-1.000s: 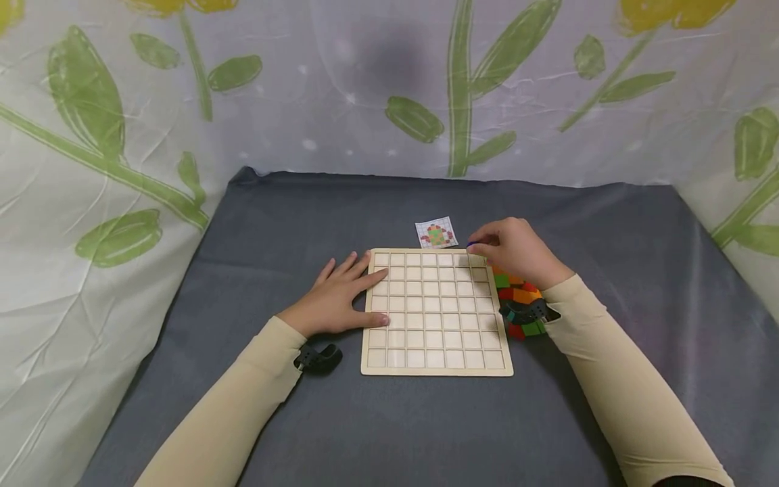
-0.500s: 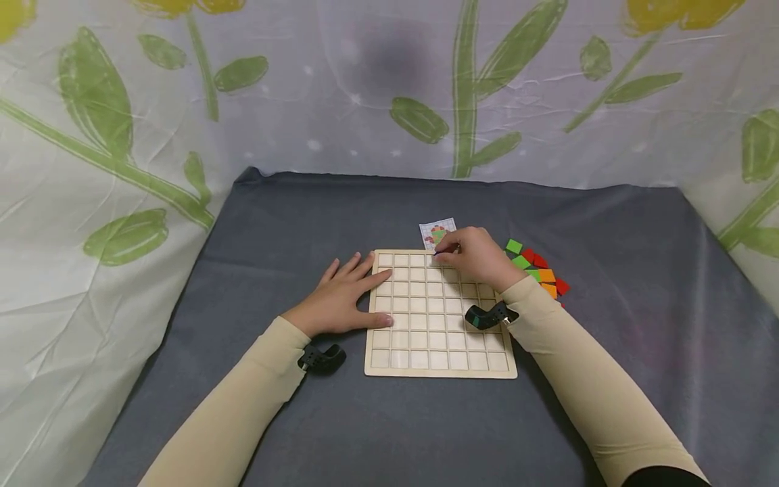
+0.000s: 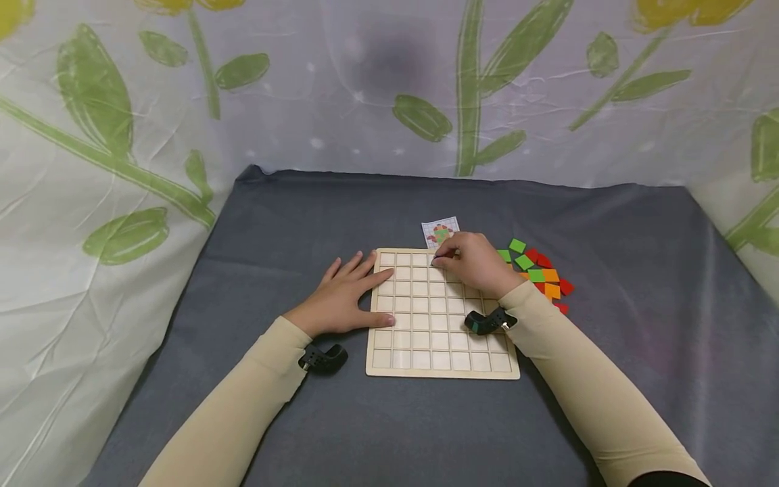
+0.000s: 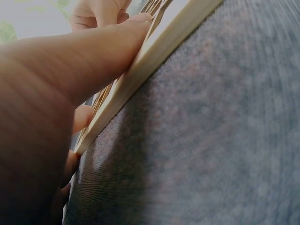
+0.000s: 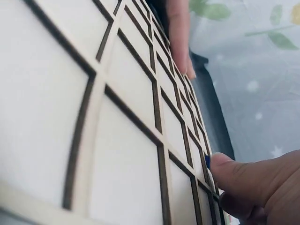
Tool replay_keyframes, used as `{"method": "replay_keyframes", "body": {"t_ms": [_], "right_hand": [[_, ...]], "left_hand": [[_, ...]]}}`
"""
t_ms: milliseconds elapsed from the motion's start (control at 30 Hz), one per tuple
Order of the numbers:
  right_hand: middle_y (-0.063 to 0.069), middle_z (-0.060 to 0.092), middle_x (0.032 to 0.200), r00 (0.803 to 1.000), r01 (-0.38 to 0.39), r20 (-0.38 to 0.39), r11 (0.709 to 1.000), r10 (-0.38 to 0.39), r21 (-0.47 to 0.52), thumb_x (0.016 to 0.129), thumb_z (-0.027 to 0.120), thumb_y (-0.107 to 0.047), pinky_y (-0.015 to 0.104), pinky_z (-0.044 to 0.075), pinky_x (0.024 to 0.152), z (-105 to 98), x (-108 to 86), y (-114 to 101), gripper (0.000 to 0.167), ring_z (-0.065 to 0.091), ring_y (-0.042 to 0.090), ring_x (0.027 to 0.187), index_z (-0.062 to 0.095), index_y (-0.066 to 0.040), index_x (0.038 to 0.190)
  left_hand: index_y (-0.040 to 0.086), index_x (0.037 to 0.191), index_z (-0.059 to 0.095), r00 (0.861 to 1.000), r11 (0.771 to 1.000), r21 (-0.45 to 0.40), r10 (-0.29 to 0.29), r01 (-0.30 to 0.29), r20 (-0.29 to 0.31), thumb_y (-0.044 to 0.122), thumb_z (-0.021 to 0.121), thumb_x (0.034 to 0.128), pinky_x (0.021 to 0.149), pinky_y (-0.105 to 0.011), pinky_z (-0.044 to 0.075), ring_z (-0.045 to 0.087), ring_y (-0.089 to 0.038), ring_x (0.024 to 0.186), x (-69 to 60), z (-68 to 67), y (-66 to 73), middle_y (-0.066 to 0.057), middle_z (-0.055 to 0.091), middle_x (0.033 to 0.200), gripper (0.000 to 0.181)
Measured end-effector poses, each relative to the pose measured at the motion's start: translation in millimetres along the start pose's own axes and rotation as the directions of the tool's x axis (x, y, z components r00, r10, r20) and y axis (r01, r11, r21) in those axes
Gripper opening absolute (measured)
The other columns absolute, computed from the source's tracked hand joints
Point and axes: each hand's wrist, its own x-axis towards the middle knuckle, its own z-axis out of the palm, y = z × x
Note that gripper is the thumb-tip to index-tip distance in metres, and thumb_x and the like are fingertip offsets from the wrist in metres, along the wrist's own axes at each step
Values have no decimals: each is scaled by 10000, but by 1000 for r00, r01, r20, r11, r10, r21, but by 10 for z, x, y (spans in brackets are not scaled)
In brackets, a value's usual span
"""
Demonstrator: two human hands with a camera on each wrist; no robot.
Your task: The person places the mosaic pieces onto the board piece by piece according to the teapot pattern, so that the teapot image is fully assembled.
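Note:
A pale wooden grid board (image 3: 420, 339) with square cells lies on the grey cloth. My left hand (image 3: 341, 297) rests at its left edge, fingers spread; the thumb (image 4: 108, 49) lies over the rim in the left wrist view. At the top row, near the middle, my right hand (image 3: 477, 264) pinches a small dark-blue piece (image 5: 207, 161) between thumb and fingertips. Most of that piece is hidden by the fingers, so its shape cannot be told. Just behind the board lies a small printed card (image 3: 439, 230) with a coloured grid picture, partly covered by the right hand.
Several green, red and orange tiles (image 3: 550, 275) lie loosely on the grey cloth (image 3: 304, 426) right of the board, some hidden behind the right hand and forearm. A white curtain with a plant print (image 3: 341, 101) hangs behind and beside the table.
My right hand has carried the blue piece left from the board's top right corner to the top row's middle, then slightly down. More loose tiles show now. The left hand stays in place.

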Motion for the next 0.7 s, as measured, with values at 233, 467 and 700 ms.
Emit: {"method": "replay_keyframes", "body": {"t_ms": [233,467,700], "right_hand": [[25,766,946,1000,6,6,1000,-6,-7,977,775,-164,384,561,775,11,-9,-13,87,678,194,875,845,-114,968],[67,803,985,1000,-7,27,999,8,-40,975,761,-117,379,576,787,-6,-32,-71,108,718,206,895,850,-67,1012],[118,799,1010,998,-43,43,999,45,-31,950,781,-83,411,599,824,-43,-64,-107,167,742,243,900,818,-4,1091]], "left_hand": [[335,1668,309,1000,1000,0,-2,2,2,742,668,898,1280,-593,-76,-2,-305,1639,3,-6,-1,-31,44,1770,942],[334,1667,311,1000,1000,6,-6,6,5,749,665,895,1279,-598,-69,-3,-296,1639,16,12,-14,-24,42,1770,945],[338,1668,304,1000,1000,1,-14,14,8,748,667,895,1279,-591,-79,-10,-289,1639,17,19,-12,-17,35,1769,948]]}}
